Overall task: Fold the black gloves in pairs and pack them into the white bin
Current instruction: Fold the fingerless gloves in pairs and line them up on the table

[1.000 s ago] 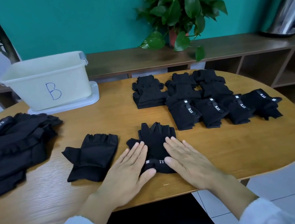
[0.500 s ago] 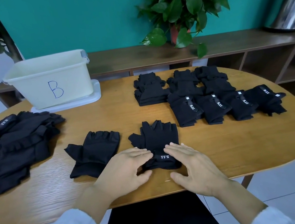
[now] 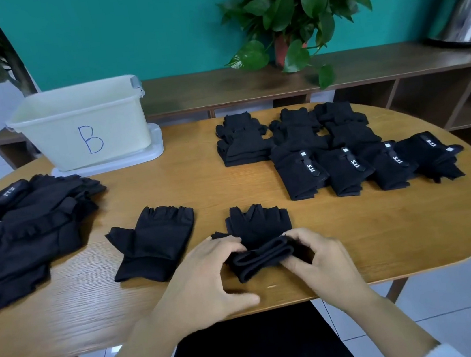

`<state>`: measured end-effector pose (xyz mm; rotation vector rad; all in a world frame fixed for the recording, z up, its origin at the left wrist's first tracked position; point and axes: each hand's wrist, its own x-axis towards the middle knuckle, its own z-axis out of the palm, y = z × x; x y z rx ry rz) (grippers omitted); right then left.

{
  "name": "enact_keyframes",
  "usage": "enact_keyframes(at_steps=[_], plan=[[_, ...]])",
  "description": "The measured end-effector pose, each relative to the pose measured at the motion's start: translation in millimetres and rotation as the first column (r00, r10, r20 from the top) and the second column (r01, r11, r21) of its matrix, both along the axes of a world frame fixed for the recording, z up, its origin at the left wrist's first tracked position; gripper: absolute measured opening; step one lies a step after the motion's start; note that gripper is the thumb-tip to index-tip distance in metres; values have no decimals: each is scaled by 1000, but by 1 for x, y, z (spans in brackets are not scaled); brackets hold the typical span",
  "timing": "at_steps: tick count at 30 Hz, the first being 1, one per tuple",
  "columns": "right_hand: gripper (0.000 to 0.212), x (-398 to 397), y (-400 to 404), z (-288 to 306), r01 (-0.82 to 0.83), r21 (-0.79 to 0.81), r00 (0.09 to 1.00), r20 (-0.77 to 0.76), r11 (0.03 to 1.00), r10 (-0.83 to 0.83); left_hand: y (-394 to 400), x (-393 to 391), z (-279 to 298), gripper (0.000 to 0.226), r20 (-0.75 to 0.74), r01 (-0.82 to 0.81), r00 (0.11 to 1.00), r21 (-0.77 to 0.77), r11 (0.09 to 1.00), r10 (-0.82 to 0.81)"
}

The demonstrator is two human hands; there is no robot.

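Both hands have gone from lying flat on the glove pair [image 3: 259, 235] to lifting its cuff end, which now curls up and away from me. My left hand [image 3: 203, 279] and right hand [image 3: 318, 257] each pinch an end of that rolled cuff, at the near table [image 3: 358, 239] edge. I'd carry both ends over evenly onto the finger stubs, then press flat. Far left, the white bin [image 3: 81, 124] waits; folded pairs [image 3: 325, 156] lie far right.
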<state>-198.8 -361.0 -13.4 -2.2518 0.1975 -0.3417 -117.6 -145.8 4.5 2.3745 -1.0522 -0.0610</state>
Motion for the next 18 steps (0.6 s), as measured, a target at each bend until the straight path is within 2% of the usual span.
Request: enact_keyframes(at_steps=[1, 3, 4, 7, 9, 18], plan=[[22, 3, 1, 1, 49, 44, 999, 5, 998, -49, -1, 2, 1, 52, -48, -43, 998, -7, 999, 43], [22, 11, 4, 3, 157, 126, 987, 6, 979, -159, -9, 9, 0, 23, -153, -170, 977, -134, 976, 149], [19, 16, 5, 5, 213, 145, 976, 3, 966, -216, -15, 13, 2, 18, -191, -242, 960, -192, 951, 206], [21, 34, 9, 10, 352, 74, 936, -12, 933, -352, -32, 25, 0, 20, -255, -413, 903, -293, 862, 345], [27, 46, 10, 14, 394, 1, 919, -14, 919, -394, -42, 33, -1, 21, -247, -478, 875, -300, 826, 416], [32, 74, 11, 10, 456, -226, 868, -102, 861, -486, -59, 49, -17, 23, -178, -587, 809, -217, 780, 560]])
